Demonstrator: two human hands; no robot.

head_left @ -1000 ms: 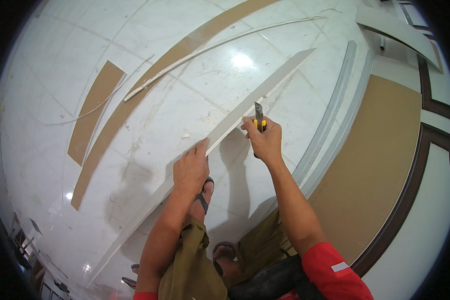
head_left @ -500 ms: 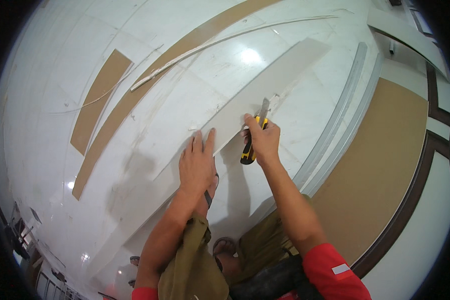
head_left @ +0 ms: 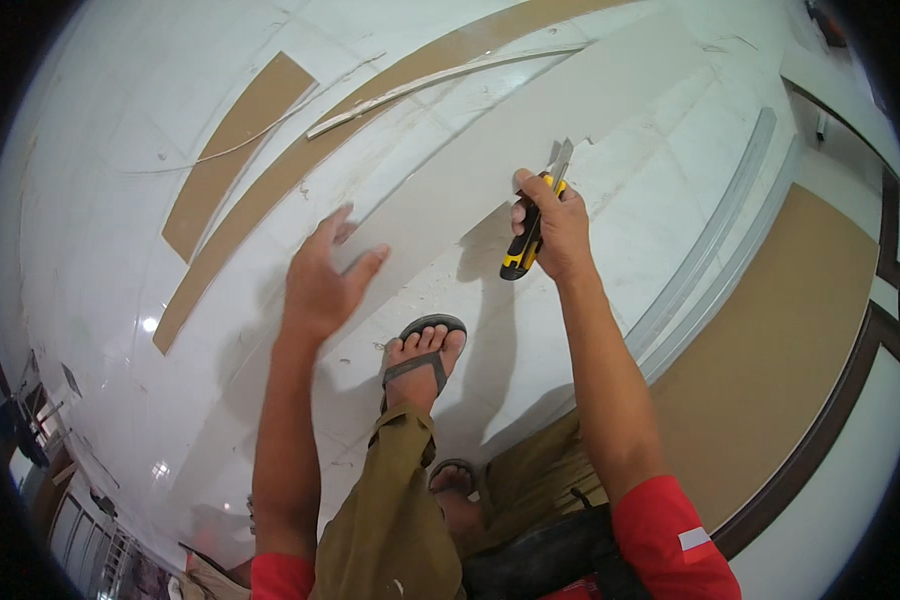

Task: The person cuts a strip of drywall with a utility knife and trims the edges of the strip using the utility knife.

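Observation:
A long pale grey board strip [head_left: 470, 200] lies diagonally across the white tiled floor, from the lower left to the upper right. My right hand [head_left: 562, 228] is closed round a yellow and black utility knife [head_left: 526, 240]. Its blade [head_left: 563, 154] is out and points up and away over the board, close to a small notch in its right edge; whether it touches cannot be made out. At the board's nearer left part is my left hand [head_left: 322, 275], empty, with thumb and fingers apart and slightly blurred.
Brown-faced strips, one long [head_left: 270, 190] and one short [head_left: 238, 155], lie on the left, with a thin white offcut [head_left: 440, 82]. On the right are grey metal channels [head_left: 715, 230] and a large brown panel [head_left: 770, 320]. My sandalled foot [head_left: 425, 355] stands beside the board.
My left hand has lifted from the board's edge and moved left, its fingers spreading. The knife has shifted slightly up and right in my right hand. My front foot now shows fully.

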